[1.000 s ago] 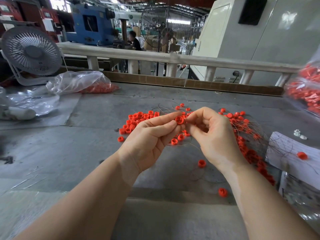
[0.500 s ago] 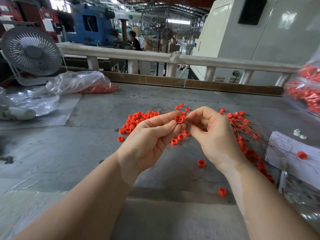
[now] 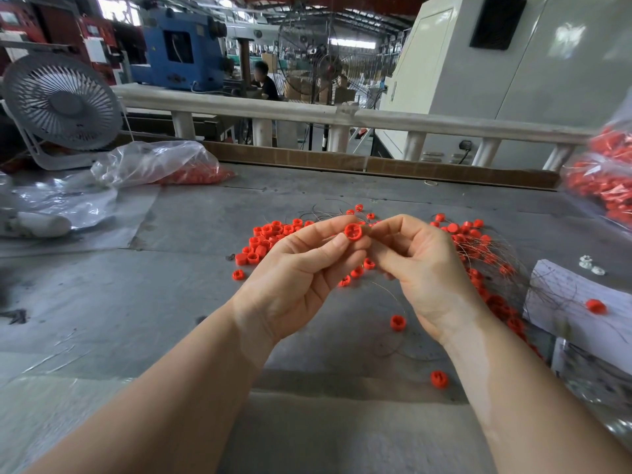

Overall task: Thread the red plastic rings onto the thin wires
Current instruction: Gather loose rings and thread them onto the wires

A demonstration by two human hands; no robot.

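Note:
My left hand (image 3: 301,271) pinches one red plastic ring (image 3: 353,232) between thumb and forefinger, above the grey table (image 3: 136,302). My right hand (image 3: 420,268) is right beside the ring, fingertips pinched together on a thin wire (image 3: 386,289) that trails down under the hand. A pile of loose red rings (image 3: 270,234) lies behind my left hand. Rings strung on wires (image 3: 485,254) lie in a heap behind and right of my right hand.
Single rings lie near the front (image 3: 398,322), (image 3: 439,379). A clear bag of red rings (image 3: 160,165) and a white fan (image 3: 63,107) sit at the back left. Another bag of rings (image 3: 605,179) is at the right edge, with white paper (image 3: 564,302) below it.
Both hands stay close together at the same place. The ring has turned slightly between my left fingers, showing its open face more.

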